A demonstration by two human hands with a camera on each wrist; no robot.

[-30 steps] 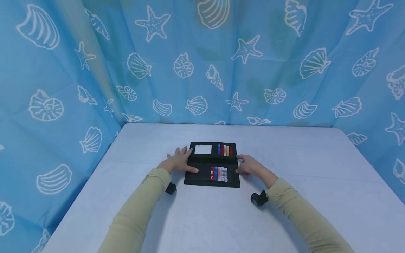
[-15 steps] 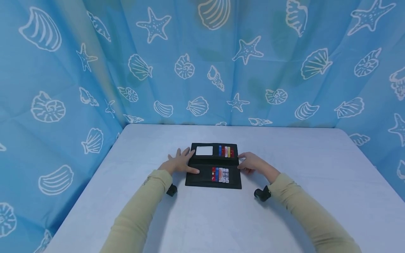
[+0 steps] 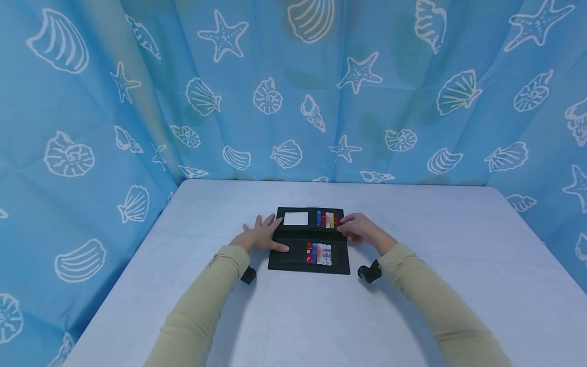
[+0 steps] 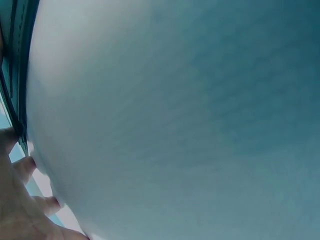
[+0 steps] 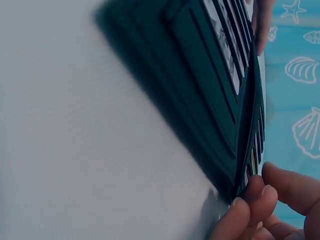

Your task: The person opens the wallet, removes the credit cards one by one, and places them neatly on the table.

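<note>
A black long wallet point(image 3: 293, 260) lies unfolded on the table, with cards in the slots of both its panels. My left hand point(image 3: 259, 235) rests at its left side, fingers spread and the thumb on the lower panel. In the left wrist view, the left fingers point(image 4: 25, 167) lie by the wallet's edge. My right hand point(image 3: 359, 229) is at the right edge of the upper panel, its fingertips by the red card point(image 3: 337, 220) at the end of the row. In the right wrist view, the bent right fingers point(image 5: 262, 202) meet the wallet's corner; whether they pinch a card is unclear.
A white card point(image 3: 295, 218) shows in the upper panel's left pocket. Several colourful cards point(image 3: 318, 253) fill the lower slots. Small black cameras hang under both wrists. White cloth covers the table point(image 3: 293, 321); a blue curtain point(image 3: 293, 92) with shell prints stands behind it.
My right hand has moved from the wallet's right edge leftward and slightly up, over the end of the upper card row. The left hand stays in place on the wallet.
</note>
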